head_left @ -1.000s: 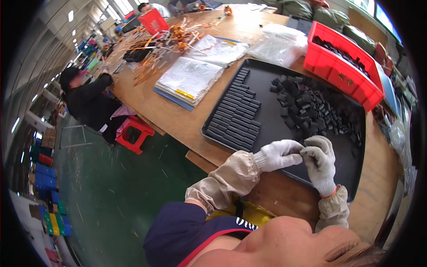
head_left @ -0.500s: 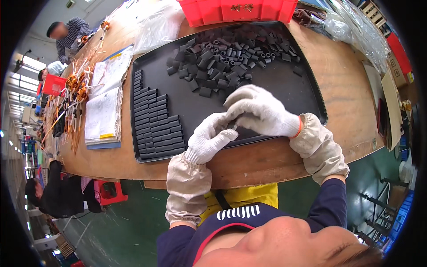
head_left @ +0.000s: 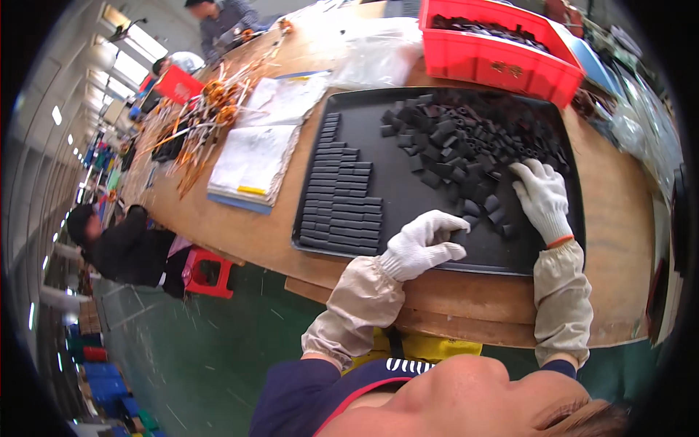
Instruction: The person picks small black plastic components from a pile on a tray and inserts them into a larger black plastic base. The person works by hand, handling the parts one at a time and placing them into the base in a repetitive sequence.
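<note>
The left hand (head_left: 422, 244), in a white knit glove, had its fingers curled together, pinching a small black block (head_left: 459, 237) just above the near part of the black tray (head_left: 408, 197). Which way that block's long axis ran, I could not tell. The right hand (head_left: 542, 197) lay flat, fingers spread apart, pressing on the edge of the loose heap of black blocks (head_left: 473, 146). To the left on the tray, matching blocks stood in neat stacked rows (head_left: 338, 197), long axes running across the tray. The parts looked matte, hard and boxy. Beyond the tray sat a red plastic bin (head_left: 502, 51), with clear plastic bags (head_left: 378, 51) and a stack of papers (head_left: 255, 156) on the wooden table (head_left: 240, 226).
</note>
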Action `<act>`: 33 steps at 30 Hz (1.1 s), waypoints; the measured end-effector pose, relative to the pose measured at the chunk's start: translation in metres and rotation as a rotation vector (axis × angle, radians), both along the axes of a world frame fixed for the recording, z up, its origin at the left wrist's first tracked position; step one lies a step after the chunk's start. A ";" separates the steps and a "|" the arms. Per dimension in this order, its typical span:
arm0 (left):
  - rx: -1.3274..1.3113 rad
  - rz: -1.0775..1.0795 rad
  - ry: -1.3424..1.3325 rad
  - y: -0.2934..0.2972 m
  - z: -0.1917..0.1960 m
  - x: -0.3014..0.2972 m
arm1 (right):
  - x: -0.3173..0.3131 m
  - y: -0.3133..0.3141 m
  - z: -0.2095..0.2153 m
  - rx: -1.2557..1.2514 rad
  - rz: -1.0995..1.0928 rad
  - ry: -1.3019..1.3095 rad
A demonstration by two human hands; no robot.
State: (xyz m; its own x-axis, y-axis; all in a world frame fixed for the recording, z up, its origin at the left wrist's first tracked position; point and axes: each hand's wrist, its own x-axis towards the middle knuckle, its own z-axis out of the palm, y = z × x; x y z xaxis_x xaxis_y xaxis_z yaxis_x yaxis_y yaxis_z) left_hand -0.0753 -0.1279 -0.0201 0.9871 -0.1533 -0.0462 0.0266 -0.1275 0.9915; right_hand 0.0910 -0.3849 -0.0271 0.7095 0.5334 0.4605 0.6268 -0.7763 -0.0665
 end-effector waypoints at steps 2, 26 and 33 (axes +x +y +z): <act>-0.278 0.028 0.091 -0.001 -0.009 -0.001 | 0.002 0.000 0.002 0.017 0.021 -0.016; -0.272 0.015 0.079 -0.001 -0.005 0.005 | -0.079 0.059 0.037 0.363 0.586 0.032; -0.183 0.120 0.059 0.000 -0.012 0.002 | -0.081 0.054 0.030 0.588 0.522 0.370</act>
